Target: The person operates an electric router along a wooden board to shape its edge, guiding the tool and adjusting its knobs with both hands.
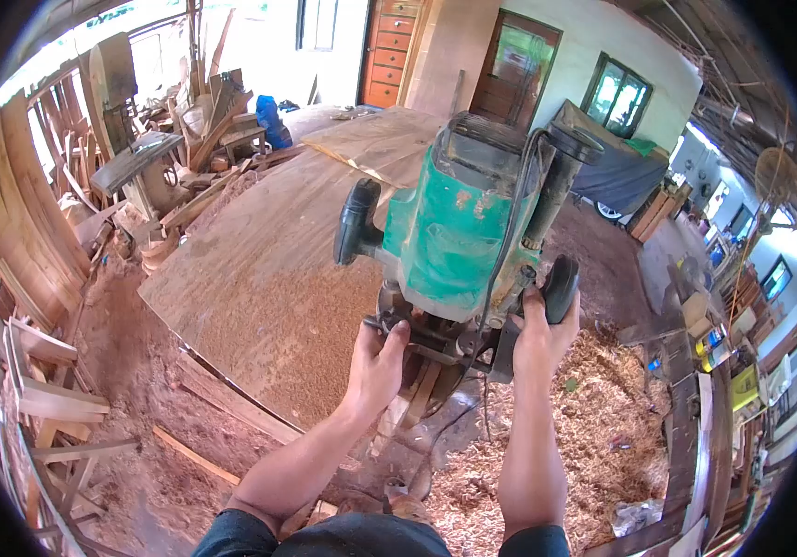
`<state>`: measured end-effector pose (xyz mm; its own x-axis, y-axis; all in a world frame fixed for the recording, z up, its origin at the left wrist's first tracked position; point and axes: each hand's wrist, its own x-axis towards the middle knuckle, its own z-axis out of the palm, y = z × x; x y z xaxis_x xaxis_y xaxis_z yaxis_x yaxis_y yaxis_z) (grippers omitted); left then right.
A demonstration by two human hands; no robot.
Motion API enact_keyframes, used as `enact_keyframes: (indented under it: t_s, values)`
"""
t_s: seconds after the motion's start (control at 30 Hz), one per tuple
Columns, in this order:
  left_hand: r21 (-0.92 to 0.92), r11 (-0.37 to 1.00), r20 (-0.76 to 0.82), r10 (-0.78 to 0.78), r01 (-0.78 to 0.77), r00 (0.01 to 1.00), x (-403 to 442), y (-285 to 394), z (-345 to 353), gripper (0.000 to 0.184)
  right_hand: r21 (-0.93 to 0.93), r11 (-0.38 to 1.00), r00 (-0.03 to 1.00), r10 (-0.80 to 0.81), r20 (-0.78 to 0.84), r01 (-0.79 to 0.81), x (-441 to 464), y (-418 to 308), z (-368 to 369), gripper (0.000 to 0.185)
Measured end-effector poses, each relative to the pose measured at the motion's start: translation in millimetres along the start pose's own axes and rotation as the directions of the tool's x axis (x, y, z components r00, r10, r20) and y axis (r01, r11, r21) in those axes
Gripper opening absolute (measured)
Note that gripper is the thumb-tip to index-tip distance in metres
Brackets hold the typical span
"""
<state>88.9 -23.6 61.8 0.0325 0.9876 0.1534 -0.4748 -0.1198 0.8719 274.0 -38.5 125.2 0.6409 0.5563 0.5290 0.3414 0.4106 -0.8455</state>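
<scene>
A large green plunge router (pixel 461 232) with black side handles stands in front of me, close to the camera, near the right edge of a dusty wooden tabletop (pixel 259 269). My left hand (pixel 380 362) is closed at the router's lower left, thumb and fingers at a small black knob on its base. My right hand (pixel 542 330) wraps the black handle on the router's right side, thumb near a metal part. A black cord runs down the router's body. The bit and the underside of the base are hidden.
Sawdust covers the tabletop, and shavings (pixel 593 436) pile on the floor at right. A bandsaw (pixel 138 158) and wood scraps stand at the back left. Chair-like wooden frames (pixel 55 399) are at the left. A covered vehicle (pixel 602 158) is behind.
</scene>
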Motion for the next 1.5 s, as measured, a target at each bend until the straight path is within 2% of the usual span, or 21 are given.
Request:
enact_keyframes:
  t_s: [0.2,0.3,0.4,0.5,0.6,0.7,0.8,0.9,1.0,1.1,1.33,1.43,1.5]
  values:
    - [0.027,0.988,0.051,-0.156,0.155,0.986,13.3,-0.6,-4.3,0.023,-0.020,1.000,1.000,-0.011,0.009,0.011,11.7,5.7,4.0,0.035]
    - [0.071,0.992,0.076,-0.111,0.105,0.991,17.1,7.0,1.2,0.026,0.000,1.000,1.000,-0.017,0.000,0.017,16.9,10.0,6.8,0.035]
    - [0.049,0.982,0.081,-0.187,0.183,0.979,24.6,1.6,0.4,0.027,-0.022,1.000,1.000,-0.015,-0.006,0.015,21.8,12.1,7.9,0.034]
    - [0.104,0.978,0.072,-0.189,0.181,0.979,29.7,3.0,2.8,0.028,-0.048,0.999,1.000,-0.011,-0.010,0.011,28.0,16.0,9.2,0.034]
    - [0.071,0.972,0.103,-0.229,0.223,0.968,35.0,2.5,4.0,0.028,-0.033,0.999,1.000,-0.002,-0.006,0.002,31.3,15.8,10.7,0.032]
    - [0.025,0.973,0.127,-0.229,0.227,0.965,40.1,-0.6,5.5,0.028,-0.023,1.000,1.000,0.016,0.003,-0.015,34.9,15.5,12.1,0.031]
    - [0.068,0.977,0.120,-0.211,0.204,0.970,45.4,-4.6,6.6,0.027,-0.042,0.999,1.000,-0.008,-0.005,0.008,38.8,17.6,13.1,0.029]
    - [0.203,0.964,0.142,-0.202,0.171,0.969,49.5,-5.0,4.5,0.027,-0.031,0.999,1.000,-0.011,0.005,0.011,42.5,23.7,13.1,0.029]
    - [0.189,0.974,0.151,-0.155,0.126,0.976,56.3,-11.8,5.8,0.029,-0.018,1.000,1.000,-0.003,0.009,0.003,47.6,28.6,13.6,0.031]
    - [0.193,0.962,0.107,-0.218,0.194,0.970,53.8,2.0,15.3,0.027,0.045,0.999,0.999,0.005,-0.038,-0.004,48.6,19.3,20.3,0.026]
    - [0.247,0.966,0.182,-0.126,0.079,0.975,70.2,-16.0,9.4,0.027,0.146,0.988,0.998,0.048,-0.037,-0.043,55.0,16.9,24.3,0.025]
    - [0.262,0.962,0.180,-0.129,0.079,0.975,71.5,-12.0,13.2,0.027,0.133,0.990,0.998,-0.032,-0.061,0.040,61.0,26.0,27.2,0.024]
    - [0.271,0.959,0.169,-0.131,0.082,0.977,74.5,-13.7,13.9,0.026,0.143,0.990,0.999,0.026,-0.038,-0.020,61.2,19.0,26.2,0.023]
